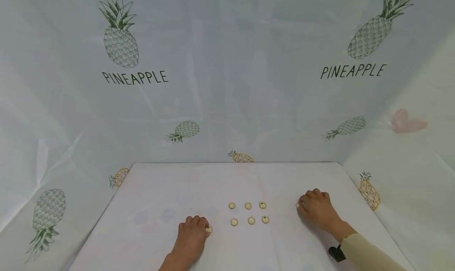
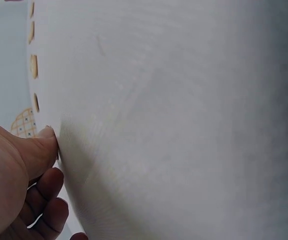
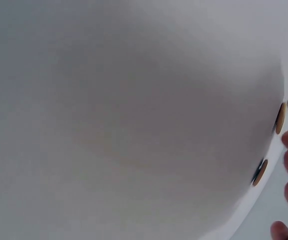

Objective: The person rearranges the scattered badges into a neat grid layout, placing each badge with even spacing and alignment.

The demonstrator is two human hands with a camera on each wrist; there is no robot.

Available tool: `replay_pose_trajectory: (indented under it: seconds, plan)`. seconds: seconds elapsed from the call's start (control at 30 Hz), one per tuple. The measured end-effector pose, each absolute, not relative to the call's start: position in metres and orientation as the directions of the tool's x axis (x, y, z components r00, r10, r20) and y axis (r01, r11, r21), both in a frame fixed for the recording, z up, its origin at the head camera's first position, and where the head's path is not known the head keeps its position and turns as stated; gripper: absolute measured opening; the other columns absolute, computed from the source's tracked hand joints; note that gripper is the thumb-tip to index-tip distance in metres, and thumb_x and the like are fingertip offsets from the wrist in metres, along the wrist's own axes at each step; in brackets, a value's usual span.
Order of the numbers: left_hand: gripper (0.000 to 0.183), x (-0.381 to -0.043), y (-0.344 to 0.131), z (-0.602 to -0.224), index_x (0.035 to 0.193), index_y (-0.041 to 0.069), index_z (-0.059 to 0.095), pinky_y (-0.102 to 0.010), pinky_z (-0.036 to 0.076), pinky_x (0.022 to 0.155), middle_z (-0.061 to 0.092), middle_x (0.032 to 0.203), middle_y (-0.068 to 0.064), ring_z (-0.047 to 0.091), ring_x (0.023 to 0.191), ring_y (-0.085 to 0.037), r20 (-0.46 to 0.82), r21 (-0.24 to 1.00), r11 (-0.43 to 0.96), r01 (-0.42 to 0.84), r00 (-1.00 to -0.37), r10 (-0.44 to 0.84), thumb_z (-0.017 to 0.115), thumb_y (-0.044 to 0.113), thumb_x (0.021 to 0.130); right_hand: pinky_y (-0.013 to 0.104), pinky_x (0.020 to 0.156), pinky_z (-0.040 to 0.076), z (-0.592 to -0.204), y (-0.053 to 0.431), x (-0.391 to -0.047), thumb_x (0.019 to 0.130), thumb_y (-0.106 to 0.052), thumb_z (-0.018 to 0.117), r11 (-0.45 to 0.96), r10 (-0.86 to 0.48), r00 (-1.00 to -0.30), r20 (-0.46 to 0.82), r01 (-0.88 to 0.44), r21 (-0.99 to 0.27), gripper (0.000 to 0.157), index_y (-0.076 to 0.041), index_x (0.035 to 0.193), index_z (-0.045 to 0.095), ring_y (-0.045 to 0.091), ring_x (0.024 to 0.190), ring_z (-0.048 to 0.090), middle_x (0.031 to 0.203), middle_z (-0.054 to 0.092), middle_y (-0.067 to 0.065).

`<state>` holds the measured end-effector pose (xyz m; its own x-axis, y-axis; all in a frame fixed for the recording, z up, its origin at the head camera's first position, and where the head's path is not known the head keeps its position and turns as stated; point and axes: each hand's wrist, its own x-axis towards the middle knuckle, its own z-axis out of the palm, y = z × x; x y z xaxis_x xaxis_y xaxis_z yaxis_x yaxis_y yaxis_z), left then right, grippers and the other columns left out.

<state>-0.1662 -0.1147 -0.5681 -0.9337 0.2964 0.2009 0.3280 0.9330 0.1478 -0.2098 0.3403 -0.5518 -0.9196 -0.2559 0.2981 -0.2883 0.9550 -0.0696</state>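
Note:
Several small round, pale yellow discs lie flat on the white table in two short rows. A disc [image 1: 232, 206] ends the back row at left, and another disc [image 1: 265, 219] ends the front row at right, with a dark mark. My left hand [image 1: 192, 237] pinches a disc [image 1: 209, 229] to the left of the rows, low at the tabletop. To the right, my right hand [image 1: 317, 208] holds a disc [image 3: 281, 118] at the thumb and fingertip. A second disc [image 3: 260, 172] shows beside those fingers. The markings are too small to read.
A white cloth covers the table [image 1: 156, 184]. Behind it hangs a pale sheet [image 1: 249, 85] printed with pineapples, which also drapes along both sides. A dark band [image 1: 337, 253] sits by the right sleeve [image 1: 366, 251].

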Motion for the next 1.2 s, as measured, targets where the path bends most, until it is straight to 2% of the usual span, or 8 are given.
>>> replay_pose_trajectory:
  seconds: [0.2, 0.5, 0.67, 0.93, 1.2]
  plan:
    - [0.025, -0.1665, -0.1171, -0.5673, 0.099, 0.018, 0.064, -0.039, 0.041, 0.070, 0.059, 0.091, 0.005, 0.050, 0.084, -0.016, 0.198, 0.168, 0.931, 0.323, -0.936, 0.289, 0.083, 0.031, 0.089, 0.063, 0.094, 0.038, -0.5486, 0.3453, -0.2078, 0.091, -0.023, 0.078, 0.955, -0.245, -0.929, 0.279, -0.281, -0.097, 0.022, -0.011, 0.107, 0.071, 0.033, 0.109, 0.054, 0.105, 0.065, 0.004]
    - [0.025, -0.1658, -0.1178, -0.5683, 0.098, 0.018, 0.063, -0.039, 0.040, 0.069, 0.056, 0.088, 0.006, 0.048, 0.082, -0.015, 0.190, 0.180, 0.927, 0.330, -0.936, 0.296, 0.083, 0.029, 0.089, 0.060, 0.091, 0.039, -0.5495, 0.3454, -0.2088, 0.094, -0.030, 0.079, 0.942, -0.295, -0.914, 0.278, -0.328, -0.078, 0.017, -0.015, 0.101, 0.074, 0.026, 0.102, 0.054, 0.101, 0.065, -0.001]
    - [0.025, -0.1662, -0.1170, -0.5669, 0.098, 0.018, 0.063, -0.039, 0.040, 0.070, 0.057, 0.088, 0.006, 0.048, 0.082, -0.015, 0.184, 0.179, 0.928, 0.328, -0.937, 0.296, 0.083, 0.029, 0.089, 0.056, 0.088, 0.039, -0.5519, 0.3442, -0.2121, 0.095, -0.028, 0.079, 0.940, -0.296, -0.912, 0.285, -0.331, -0.082, 0.012, -0.017, 0.097, 0.076, 0.022, 0.098, 0.055, 0.098, 0.067, -0.004]
    - [0.025, -0.1654, -0.1165, -0.5621, 0.097, 0.017, 0.064, -0.038, 0.041, 0.070, 0.059, 0.089, 0.006, 0.048, 0.081, -0.014, 0.202, 0.179, 0.923, 0.341, -0.931, 0.304, 0.084, 0.028, 0.088, 0.059, 0.089, 0.039, -0.5545, 0.3467, -0.2114, 0.088, -0.024, 0.081, 0.925, -0.319, -0.892, 0.319, -0.367, -0.102, 0.019, -0.017, 0.103, 0.073, 0.029, 0.105, 0.054, 0.105, 0.064, 0.000]
    - [0.023, -0.1657, -0.1163, -0.5618, 0.097, 0.017, 0.065, -0.039, 0.042, 0.070, 0.060, 0.089, 0.006, 0.049, 0.081, -0.013, 0.192, 0.188, 0.921, 0.341, -0.932, 0.306, 0.084, 0.027, 0.088, 0.057, 0.089, 0.040, -0.5561, 0.3495, -0.2113, 0.093, -0.022, 0.081, 0.914, -0.340, -0.888, 0.308, -0.389, -0.111, 0.010, -0.020, 0.101, 0.075, 0.028, 0.106, 0.055, 0.105, 0.065, -0.003]
